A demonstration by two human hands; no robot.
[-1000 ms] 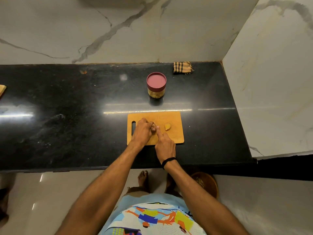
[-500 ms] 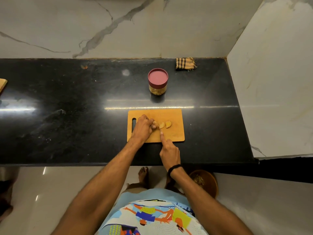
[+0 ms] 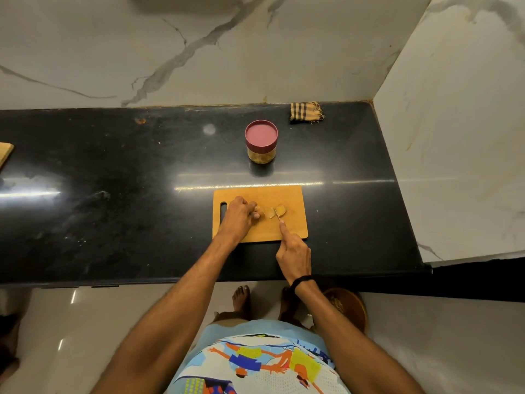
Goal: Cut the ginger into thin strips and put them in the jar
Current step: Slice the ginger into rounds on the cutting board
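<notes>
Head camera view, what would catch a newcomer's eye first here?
The orange wooden cutting board stands out on the black counter; there the right hand holds a small knife at cut ginger pieces while the left hand grips another chunk. Behind it stands a maroon-lidded jar, lid on.

A home kitchen: a polished black stone counter [image 3: 113,194] runs along white marble-veined walls [image 3: 85,52], with a wooden cutting board [image 3: 261,231] and a red-lidded jar [image 3: 261,137] on it, a checked cloth [image 3: 305,112] in the corner and a glossy floor [image 3: 113,322] below.
</notes>
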